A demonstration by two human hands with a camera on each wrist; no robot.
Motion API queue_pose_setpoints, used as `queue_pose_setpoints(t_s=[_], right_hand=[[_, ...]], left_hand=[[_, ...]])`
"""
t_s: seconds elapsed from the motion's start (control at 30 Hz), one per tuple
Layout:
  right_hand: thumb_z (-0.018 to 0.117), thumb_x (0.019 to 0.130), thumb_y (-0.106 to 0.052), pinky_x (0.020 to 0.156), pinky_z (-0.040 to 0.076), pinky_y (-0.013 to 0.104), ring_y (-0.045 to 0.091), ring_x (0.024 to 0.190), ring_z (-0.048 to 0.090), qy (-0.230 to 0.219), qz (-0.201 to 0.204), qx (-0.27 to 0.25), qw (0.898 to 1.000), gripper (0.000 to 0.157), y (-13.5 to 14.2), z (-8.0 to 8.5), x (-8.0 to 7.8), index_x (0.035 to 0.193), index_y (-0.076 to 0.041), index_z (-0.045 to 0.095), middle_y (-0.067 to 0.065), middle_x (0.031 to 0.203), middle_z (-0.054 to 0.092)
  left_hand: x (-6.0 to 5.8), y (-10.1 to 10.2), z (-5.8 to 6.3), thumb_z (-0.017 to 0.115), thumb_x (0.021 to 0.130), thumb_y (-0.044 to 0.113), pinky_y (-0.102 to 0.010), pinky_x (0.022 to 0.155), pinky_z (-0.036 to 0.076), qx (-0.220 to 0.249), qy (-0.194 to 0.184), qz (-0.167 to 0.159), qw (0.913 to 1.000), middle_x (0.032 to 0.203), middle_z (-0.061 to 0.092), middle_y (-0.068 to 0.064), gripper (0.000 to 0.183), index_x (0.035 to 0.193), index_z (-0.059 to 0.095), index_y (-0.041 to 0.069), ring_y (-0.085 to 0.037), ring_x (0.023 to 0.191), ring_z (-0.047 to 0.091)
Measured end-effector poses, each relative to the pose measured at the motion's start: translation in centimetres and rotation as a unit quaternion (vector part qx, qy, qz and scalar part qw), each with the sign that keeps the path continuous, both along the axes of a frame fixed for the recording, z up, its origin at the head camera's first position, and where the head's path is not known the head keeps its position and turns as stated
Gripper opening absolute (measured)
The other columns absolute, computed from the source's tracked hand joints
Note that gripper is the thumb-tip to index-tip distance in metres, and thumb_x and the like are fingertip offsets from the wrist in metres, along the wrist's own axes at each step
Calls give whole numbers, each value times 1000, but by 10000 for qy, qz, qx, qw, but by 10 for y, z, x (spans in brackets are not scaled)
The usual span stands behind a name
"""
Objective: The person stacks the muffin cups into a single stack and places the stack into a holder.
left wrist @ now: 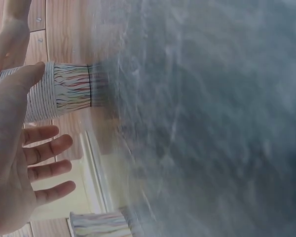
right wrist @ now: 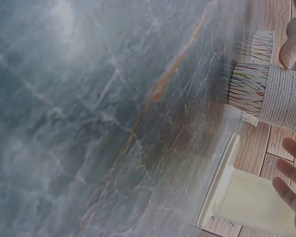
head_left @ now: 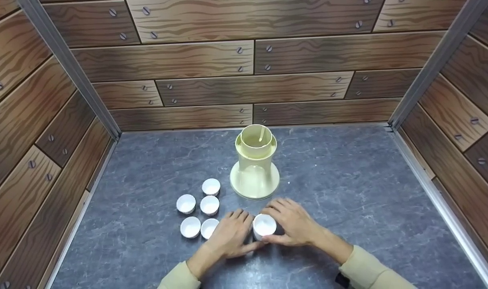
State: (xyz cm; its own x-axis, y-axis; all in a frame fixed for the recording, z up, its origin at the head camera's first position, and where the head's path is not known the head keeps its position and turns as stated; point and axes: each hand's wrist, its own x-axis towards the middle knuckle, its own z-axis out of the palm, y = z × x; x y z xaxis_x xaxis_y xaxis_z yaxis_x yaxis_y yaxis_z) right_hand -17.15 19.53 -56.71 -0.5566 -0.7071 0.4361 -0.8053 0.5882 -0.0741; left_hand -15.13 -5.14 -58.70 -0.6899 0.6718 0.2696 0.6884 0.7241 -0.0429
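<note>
A stack of paper cups [head_left: 264, 226] stands upright on the dark table between my two hands. Its ridged rims and coloured streaked pattern show in the left wrist view. My right hand [head_left: 293, 222] holds the stack from the right, thumb on the near side and fingers around the far side. On the stack's left, my left hand [head_left: 232, 233] has its fingers spread and fairly straight, with the thumb [left wrist: 29, 74] at the cups. Several more white cups stand left of my left hand, among them a back cup [head_left: 211, 187] and one [head_left: 210, 228] partly covered by that hand.
Beyond the hands stands a pale yellow plastic stand [head_left: 255, 182] with a wide round base and an open, slotted cylinder [head_left: 256, 150] on top. Wood-patterned walls [head_left: 203, 88] enclose the table [head_left: 340, 172] at the back and on both sides, with metal rails [head_left: 436, 208] along the edges.
</note>
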Motion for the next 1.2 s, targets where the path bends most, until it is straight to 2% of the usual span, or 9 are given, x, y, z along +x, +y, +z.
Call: queue_pose_setpoints(t_s=[0.17,0.33,0.63,0.9,1.2], right_hand=[[74,85,-68,93,54,37,15,111,65,-118,27,-125,9998,60,0,-1,0,123,-23,69,-5,117,69],[73,85,-70,94,54,36,14,112,65,-215,-36,-37,9998,61,2,-2,-1,124,-24,68,-5,118,69],[78,81,-68,96,55,38,15,113,65,-186,-34,-62,9998,63,1,-2,-2,124,-23,68,-4,118,69],[68,86,-75,96,55,38,15,112,65,-170,-5,-85,9998,64,2,-3,-2,124,-23,68,-4,118,69],[65,87,-78,94,55,35,13,111,64,-258,31,-193,9995,65,3,-2,-1,124,-24,68,-7,117,68]], left_hand=[[-1,-8,4,51,95,78,-39,95,56,-76,-96,0,9999,113,71,-1,68,124,63,17,-21,110,67],[-1,-17,9,56,92,78,-39,99,55,-53,53,-17,10000,116,71,0,72,129,64,17,-21,112,66],[0,-38,11,61,87,80,-42,103,53,162,149,186,9996,119,70,-2,82,136,64,15,-23,115,66],[4,-54,15,62,86,80,-44,105,52,88,146,270,9995,123,68,-4,86,141,61,15,-26,121,64],[5,-78,22,65,81,83,-45,106,53,-32,422,574,9975,129,68,-8,95,145,59,13,-30,126,63]])
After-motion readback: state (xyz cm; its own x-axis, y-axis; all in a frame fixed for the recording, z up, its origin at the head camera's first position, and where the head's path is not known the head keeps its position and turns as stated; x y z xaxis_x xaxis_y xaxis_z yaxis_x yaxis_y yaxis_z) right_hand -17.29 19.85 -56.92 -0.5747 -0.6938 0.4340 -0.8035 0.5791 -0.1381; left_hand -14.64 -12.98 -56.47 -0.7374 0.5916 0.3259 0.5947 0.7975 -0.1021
